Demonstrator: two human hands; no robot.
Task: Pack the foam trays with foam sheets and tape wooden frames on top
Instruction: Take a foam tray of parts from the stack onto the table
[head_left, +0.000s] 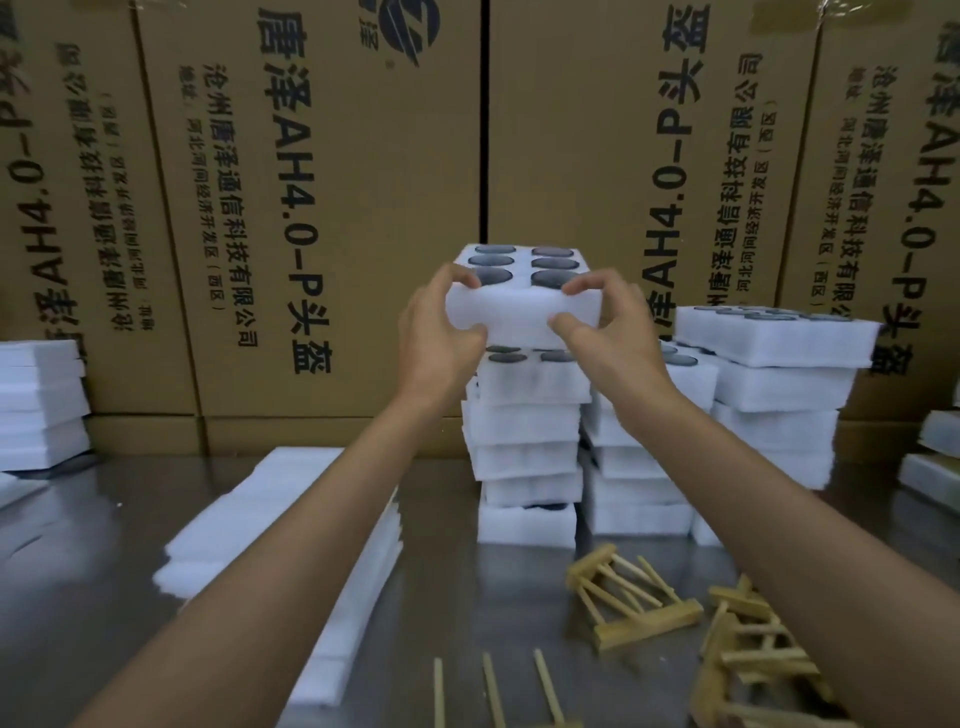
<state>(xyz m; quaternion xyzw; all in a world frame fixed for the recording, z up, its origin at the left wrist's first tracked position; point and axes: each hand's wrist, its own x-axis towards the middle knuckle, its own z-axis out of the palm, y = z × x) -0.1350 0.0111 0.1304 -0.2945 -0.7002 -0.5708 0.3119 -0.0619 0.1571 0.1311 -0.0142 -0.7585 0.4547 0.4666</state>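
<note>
The near end of a white foam tray (519, 306) is pinched from both sides: the fingers of the left hand (441, 332) are curled over its top edge with the thumb pressed beneath, and the right hand (602, 332) mirrors this, fingertips on top and thumb under the soft, slightly dented rim. The tray is held raised at the centre of the view, just above the tallest stack of foam trays (527, 447). Its surface is matte and spongy, rectangular, and two rows of round pockets are filled with dark, smooth discs (555, 265).

At 3 o'clock from the held tray, a second stack of like trays (779, 395) is seen, its top tray lying askew. At 7 o'clock, a pile of thin, flat foam sheets (291, 499) is laid on the reflective metal table (104, 545). At 5 o'clock, pale wooden frames (639, 603), ladder-shaped with thin rungs between thicker rails, are scattered, and a heap of more (753, 654) lies toward 4 o'clock. Another block of white foam (41, 405) sits at 9 o'clock. Brown printed cardboard cartons (322, 156) form the wall at 12 o'clock.
</note>
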